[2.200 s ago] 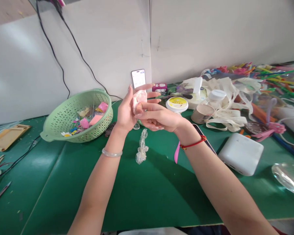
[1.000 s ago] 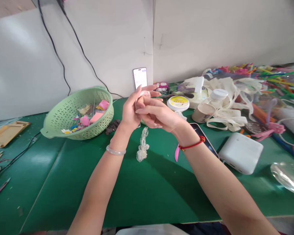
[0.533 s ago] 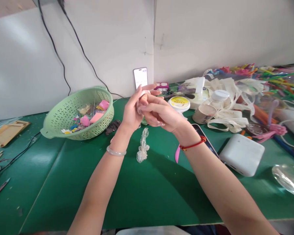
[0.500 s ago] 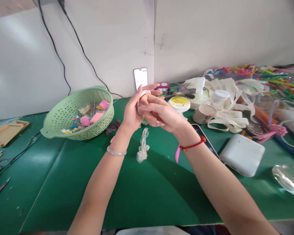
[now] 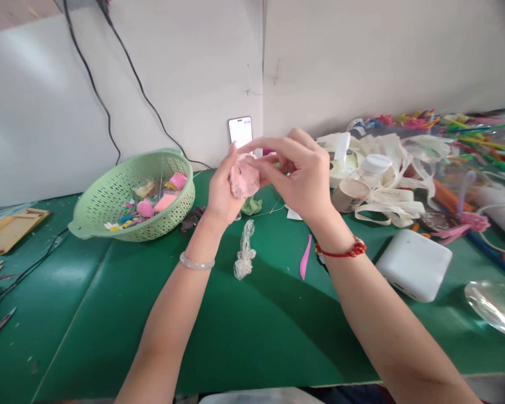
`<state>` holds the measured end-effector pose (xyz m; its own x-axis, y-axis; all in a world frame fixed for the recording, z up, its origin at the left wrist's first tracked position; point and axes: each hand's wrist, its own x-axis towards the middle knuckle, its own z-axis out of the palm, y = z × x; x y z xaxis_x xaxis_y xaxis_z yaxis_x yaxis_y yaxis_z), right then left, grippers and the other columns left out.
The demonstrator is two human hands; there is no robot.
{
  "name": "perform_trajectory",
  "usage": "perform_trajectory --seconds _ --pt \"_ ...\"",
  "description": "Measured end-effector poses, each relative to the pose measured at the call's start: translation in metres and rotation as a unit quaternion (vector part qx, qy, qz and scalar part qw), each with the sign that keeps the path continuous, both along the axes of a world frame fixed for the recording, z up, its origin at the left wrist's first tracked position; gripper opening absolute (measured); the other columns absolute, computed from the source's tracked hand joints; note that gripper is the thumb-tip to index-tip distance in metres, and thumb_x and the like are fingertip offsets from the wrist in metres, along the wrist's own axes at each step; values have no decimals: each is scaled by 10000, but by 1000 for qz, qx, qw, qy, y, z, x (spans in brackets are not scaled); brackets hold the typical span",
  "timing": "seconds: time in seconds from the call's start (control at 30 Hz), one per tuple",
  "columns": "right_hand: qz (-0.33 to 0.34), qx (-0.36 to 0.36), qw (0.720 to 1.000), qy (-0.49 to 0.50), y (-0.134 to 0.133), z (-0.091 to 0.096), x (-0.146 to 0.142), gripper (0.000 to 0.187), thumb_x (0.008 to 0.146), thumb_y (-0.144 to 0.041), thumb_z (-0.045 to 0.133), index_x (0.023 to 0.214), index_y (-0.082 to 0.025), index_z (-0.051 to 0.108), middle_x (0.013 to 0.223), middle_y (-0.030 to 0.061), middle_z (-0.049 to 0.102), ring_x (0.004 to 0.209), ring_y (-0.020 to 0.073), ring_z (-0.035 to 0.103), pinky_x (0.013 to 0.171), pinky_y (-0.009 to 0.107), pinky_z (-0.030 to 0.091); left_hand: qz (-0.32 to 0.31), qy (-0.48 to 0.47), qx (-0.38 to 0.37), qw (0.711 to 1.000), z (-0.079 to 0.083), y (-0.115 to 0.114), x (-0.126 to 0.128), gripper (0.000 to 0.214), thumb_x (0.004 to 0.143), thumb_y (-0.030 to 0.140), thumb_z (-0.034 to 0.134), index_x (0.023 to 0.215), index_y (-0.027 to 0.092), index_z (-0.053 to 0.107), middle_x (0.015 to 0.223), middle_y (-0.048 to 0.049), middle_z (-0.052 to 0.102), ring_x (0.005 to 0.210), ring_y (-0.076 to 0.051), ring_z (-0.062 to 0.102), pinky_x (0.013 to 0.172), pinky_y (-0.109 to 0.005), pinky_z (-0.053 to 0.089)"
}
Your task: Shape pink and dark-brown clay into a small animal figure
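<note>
A green desk (image 5: 252,336) meets a pale wall (image 5: 172,73), a green basket (image 5: 82,224) standing at left. Above the desk, the left hand (image 5: 223,196) cradles a pink lump (image 5: 244,180), while the right hand's (image 5: 305,174) thumb and forefinger pinch its upper edge. The remaining left fingers are mostly hidden, as is the phone's (image 5: 240,130) lower end. A clear dish (image 5: 494,308) is cut off at right.

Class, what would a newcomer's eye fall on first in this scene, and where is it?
Probably the pale pink soft-looking lump at the centre, held in the left hand, with the right hand touching its upper edge. Next, perhaps, the light green perforated plastic basket on the left, holding small colourful pieces, and the smooth white rounded-corner box on the right.
</note>
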<state>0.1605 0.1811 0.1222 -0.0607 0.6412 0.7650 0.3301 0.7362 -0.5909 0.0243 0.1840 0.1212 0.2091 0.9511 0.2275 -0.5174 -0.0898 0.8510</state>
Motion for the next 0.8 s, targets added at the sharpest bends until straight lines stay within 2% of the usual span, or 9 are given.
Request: perform_trajectory --seconds 0.17,0.27,0.43,0.53,0.63,0.8 --pt "-56 80 994 -43 10 -11 0 181 966 -326 629 1064 -266 768 850 41 541 900 217 638 830 449 580 -19 -30 -40 999 2 -5 5 469 1031 498 367 1212 213 692 1203 -89 743 1441 -325 487 1131 -465 483" --pt "-76 83 993 -30 11 -11 1 162 955 -322 651 1051 -272 771 943 73 570 995 249 623 884 486 575 -28 -40 -51 998 6 -10 10 489 1040 503 339 1239 205 673 1216 -91 737 1465 -336 454 1152 -476 459" --pt "-75 75 994 -6 12 -9 0 123 935 -337 684 1013 -275 755 1188 96 574 1069 246 580 941 470 567 -14 -35 -54 998 13 -17 16 524 1053 504 286 1311 204 631 1242 -95 727 1462 -341 457 1152 -499 452" --pt "-48 55 997 19 11 -8 -2 115 935 -354 682 989 -268 738 1235 89 568 1049 229 576 919 443 586 10 4 -46 999 14 -18 16 499 1053 478 291 1303 223 641 1195 -83 744 1422 -314 513 1109 -475 496" --pt "-38 27 998 43 8 -9 -7 117 943 -365 663 976 -271 723 1192 101 580 1042 231 583 836 395 617 26 32 -45 998 13 -17 15 477 1047 473 313 1247 230 671 1153 -80 752 1374 -291 565 1047 -436 541" --pt "-49 39 997 36 6 -15 -13 155 975 -364 589 1051 -286 699 1105 99 573 1101 249 595 786 385 636 17 27 -49 998 10 -17 16 457 1021 516 391 1195 218 692 1161 -93 740 1350 -291 584 1004 -411 556"
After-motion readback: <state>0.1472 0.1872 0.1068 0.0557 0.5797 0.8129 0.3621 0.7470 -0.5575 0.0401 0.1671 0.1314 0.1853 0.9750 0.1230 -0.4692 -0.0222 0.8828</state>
